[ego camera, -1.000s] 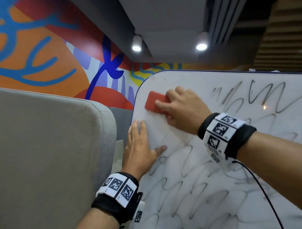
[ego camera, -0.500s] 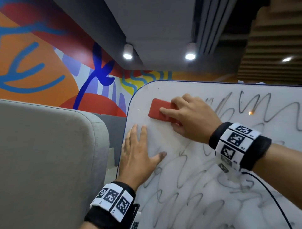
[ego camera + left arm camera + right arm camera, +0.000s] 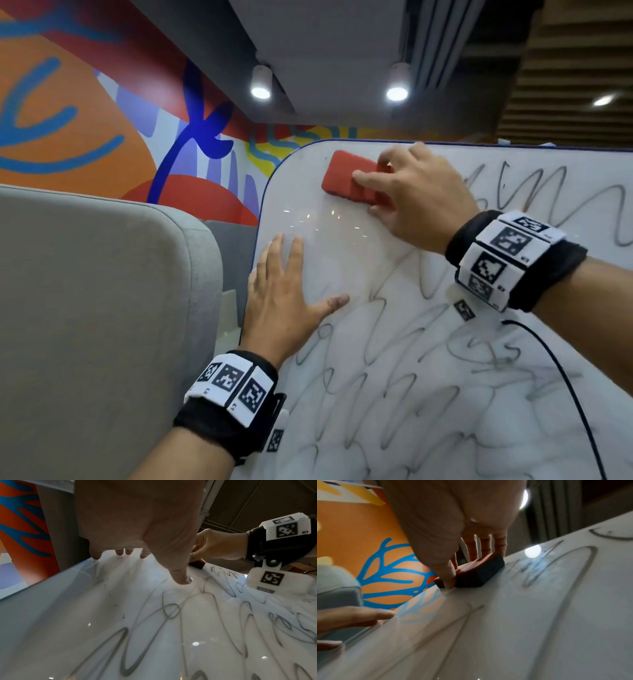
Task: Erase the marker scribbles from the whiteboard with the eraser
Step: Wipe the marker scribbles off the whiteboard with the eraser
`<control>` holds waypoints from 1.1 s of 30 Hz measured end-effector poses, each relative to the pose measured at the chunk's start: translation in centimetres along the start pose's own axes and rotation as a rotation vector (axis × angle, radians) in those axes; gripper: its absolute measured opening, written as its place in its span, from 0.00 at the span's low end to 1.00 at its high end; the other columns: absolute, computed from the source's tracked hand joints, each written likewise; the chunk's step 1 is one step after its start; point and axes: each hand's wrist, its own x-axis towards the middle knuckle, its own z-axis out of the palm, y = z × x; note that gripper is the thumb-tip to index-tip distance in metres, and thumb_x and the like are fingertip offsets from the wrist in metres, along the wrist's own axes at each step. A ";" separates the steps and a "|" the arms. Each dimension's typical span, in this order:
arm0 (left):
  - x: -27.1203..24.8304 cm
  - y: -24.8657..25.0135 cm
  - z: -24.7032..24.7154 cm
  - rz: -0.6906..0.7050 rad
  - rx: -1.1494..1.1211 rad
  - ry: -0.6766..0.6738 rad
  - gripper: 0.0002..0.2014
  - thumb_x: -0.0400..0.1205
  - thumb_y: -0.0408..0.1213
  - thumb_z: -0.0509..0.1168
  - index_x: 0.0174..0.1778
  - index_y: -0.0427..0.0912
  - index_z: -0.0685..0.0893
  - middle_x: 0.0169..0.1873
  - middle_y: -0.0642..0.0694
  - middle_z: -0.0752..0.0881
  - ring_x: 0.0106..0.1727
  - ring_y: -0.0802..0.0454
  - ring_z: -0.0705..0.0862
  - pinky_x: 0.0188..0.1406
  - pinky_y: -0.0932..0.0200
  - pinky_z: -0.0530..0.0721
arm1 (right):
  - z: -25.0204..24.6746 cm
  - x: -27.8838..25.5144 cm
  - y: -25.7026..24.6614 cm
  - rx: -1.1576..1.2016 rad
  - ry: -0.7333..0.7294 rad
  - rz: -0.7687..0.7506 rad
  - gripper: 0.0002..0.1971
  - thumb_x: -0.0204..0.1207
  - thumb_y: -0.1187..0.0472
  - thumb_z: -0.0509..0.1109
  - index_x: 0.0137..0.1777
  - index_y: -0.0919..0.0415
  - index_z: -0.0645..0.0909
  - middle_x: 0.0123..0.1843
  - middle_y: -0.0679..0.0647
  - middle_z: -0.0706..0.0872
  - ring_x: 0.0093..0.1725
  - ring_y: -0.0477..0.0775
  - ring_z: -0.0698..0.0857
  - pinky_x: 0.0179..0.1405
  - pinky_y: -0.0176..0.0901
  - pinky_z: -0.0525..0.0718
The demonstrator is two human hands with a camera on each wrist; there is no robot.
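A white whiteboard [image 3: 342, 246] fills the lower right of the head view, covered with grey marker scribbles [image 3: 404, 387] except for a wiped patch at its top left corner. My right hand [image 3: 411, 202] grips a red eraser [image 3: 346, 178] with a dark felt underside [image 3: 479, 574] and holds it flat on the board near the top left corner. My left hand [image 3: 284, 301] lies flat on the board by its left edge, fingers straight and thumb spread. In the left wrist view the thumb [image 3: 180, 574] presses the board among scribbles [image 3: 168, 612].
A grey upholstered panel [image 3: 102, 291] stands right beside the board's left edge. Behind it is a wall with an orange, blue and red mural [image 3: 85, 113]. A black cable [image 3: 565, 383] hangs from my right wristband across the board.
My right hand has slid the eraser up and to the right, closer to the board's top edge. The left hand has stayed flat in the same place on the board.
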 end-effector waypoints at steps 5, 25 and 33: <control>0.8 0.8 -0.4 0.010 -0.025 0.026 0.54 0.71 0.74 0.65 0.87 0.55 0.47 0.86 0.48 0.45 0.86 0.49 0.45 0.84 0.45 0.52 | 0.8 -2.3 -1.6 -0.039 -0.048 -0.085 0.28 0.73 0.52 0.76 0.74 0.53 0.77 0.60 0.63 0.82 0.54 0.66 0.79 0.48 0.58 0.81; 0.6 1.5 0.2 -0.001 0.008 0.009 0.56 0.70 0.73 0.64 0.87 0.55 0.44 0.86 0.48 0.43 0.86 0.49 0.43 0.84 0.45 0.52 | -1.1 -2.2 3.3 0.066 -0.016 -0.011 0.25 0.74 0.52 0.77 0.72 0.50 0.80 0.62 0.61 0.82 0.56 0.65 0.78 0.51 0.60 0.83; 0.5 1.4 0.2 0.023 -0.007 0.021 0.57 0.69 0.72 0.67 0.87 0.55 0.45 0.86 0.48 0.45 0.86 0.50 0.44 0.84 0.46 0.51 | 1.8 -6.6 -1.0 0.037 -0.042 -0.171 0.27 0.68 0.53 0.80 0.67 0.56 0.82 0.58 0.63 0.84 0.51 0.66 0.81 0.45 0.58 0.83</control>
